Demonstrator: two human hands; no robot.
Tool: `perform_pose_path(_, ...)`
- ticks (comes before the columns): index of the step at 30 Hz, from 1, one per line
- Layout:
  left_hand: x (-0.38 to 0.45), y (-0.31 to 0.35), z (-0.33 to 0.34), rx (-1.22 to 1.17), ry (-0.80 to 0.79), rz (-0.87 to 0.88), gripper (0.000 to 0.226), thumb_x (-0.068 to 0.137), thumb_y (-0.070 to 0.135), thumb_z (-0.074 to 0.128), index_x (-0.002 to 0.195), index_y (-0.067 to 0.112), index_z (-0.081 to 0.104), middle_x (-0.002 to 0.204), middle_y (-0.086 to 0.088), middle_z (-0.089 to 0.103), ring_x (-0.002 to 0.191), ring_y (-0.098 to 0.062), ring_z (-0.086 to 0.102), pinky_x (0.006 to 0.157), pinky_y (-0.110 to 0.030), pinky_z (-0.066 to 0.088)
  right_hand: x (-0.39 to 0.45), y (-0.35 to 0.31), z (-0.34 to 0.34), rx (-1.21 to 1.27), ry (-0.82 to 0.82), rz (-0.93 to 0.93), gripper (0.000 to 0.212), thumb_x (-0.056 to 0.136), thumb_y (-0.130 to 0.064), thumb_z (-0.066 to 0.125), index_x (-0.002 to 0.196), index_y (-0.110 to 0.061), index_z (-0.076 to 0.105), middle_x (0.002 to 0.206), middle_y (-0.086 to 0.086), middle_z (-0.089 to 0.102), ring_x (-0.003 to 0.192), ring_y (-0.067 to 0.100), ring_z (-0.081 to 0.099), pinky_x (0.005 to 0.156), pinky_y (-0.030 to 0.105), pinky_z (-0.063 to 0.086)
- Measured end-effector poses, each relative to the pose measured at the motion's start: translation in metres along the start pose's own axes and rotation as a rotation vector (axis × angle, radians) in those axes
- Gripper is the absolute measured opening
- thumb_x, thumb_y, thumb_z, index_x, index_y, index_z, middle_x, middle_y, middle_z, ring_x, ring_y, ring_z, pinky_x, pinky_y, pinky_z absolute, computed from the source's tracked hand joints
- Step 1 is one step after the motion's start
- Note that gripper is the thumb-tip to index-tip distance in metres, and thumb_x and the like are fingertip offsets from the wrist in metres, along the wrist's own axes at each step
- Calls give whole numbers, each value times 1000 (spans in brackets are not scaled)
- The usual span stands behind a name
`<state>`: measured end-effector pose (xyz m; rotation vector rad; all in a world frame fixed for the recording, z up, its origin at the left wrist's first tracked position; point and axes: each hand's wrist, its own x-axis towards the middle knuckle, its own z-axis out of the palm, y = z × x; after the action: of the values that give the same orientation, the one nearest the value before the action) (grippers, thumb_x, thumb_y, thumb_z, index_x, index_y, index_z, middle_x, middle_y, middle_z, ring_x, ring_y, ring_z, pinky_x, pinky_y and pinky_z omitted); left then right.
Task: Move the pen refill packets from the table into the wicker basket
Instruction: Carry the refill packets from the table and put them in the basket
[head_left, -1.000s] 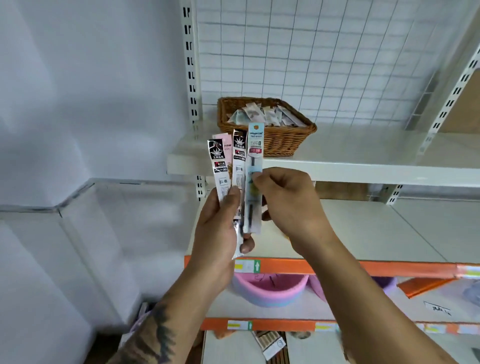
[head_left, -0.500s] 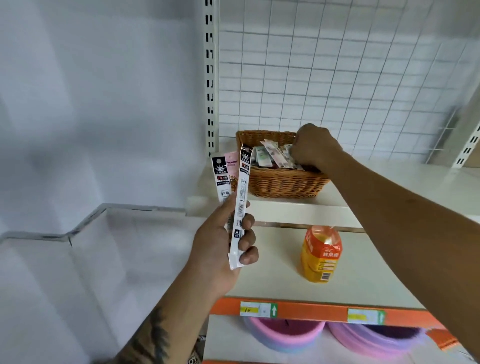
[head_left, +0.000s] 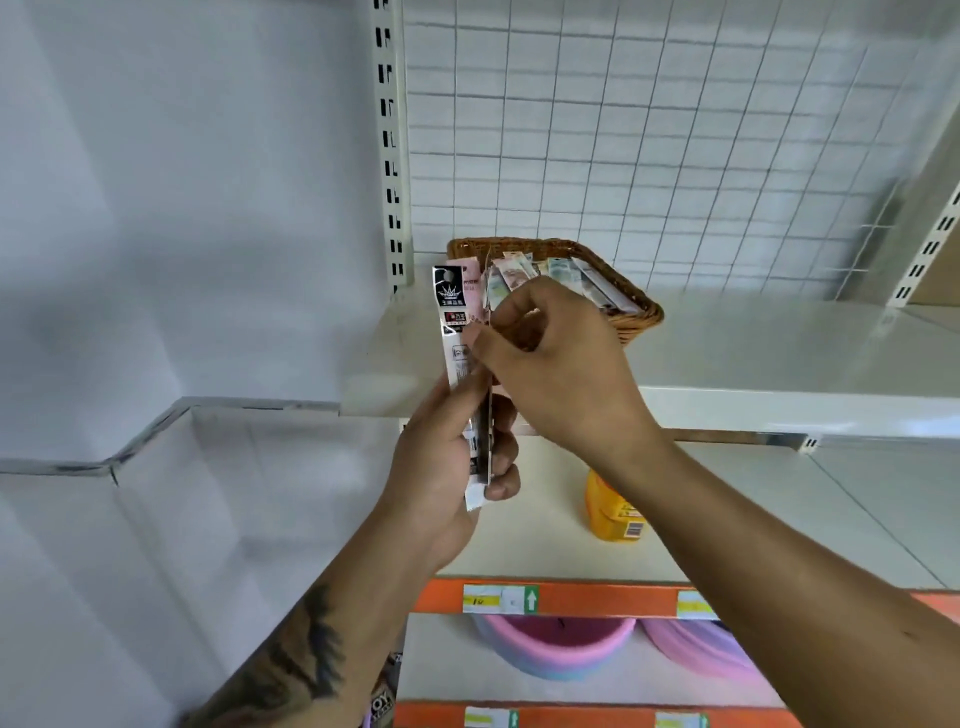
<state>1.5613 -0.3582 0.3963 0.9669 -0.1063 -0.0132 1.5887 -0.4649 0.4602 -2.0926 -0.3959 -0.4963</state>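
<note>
- Your left hand (head_left: 441, 467) grips the remaining refill packets (head_left: 457, 332) upright at frame centre, long axis vertical.
- Your right hand (head_left: 550, 364) pinches one packet's edge.
- The wicker basket (head_left: 636, 306) sits just behind and above, nearest your right hand.

Two hands (head_left: 447, 467) (head_left: 561, 374); one wicker basket (head_left: 636, 306); one orange bottle (head_left: 610, 514); two pink tubs (head_left: 556, 649) (head_left: 691, 649).
</note>
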Motion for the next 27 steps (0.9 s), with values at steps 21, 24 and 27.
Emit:
perform_pose_path(21, -9, 11, -8, -45, -191, -172, 31, 100, 37, 43, 98, 12, 62, 65, -4, 36, 47, -15, 34, 50, -26, 17, 154, 72, -41, -520, -56, 196, 15, 82, -25, 76, 93, -16, 73, 98, 8, 72, 100, 31, 66, 92, 47, 57)
perform_pose_path(24, -9, 7, -7, -97, -204, -189, 26, 99, 35, 45, 96, 14, 60, 67, -4, 38, 48, -15, 36, 50, -26, 17, 147, 64, -48, -532, -5, 173, 21, 84, -35, 77, 96, -18, 73, 100, 5, 72, 102, 29, 64, 94, 47, 54)
perform_pose_path(27, -8, 4, -5, -116, -185, -176, 21, 99, 33, 49, 96, 15, 59, 68, -3, 41, 49, -14, 36, 48, -25, 21, 113, 39, -58, -351, 73, -2, 15, 95, -33, 69, 91, -19, 73, 93, -2, 73, 94, 17, 67, 81, 30, 55)
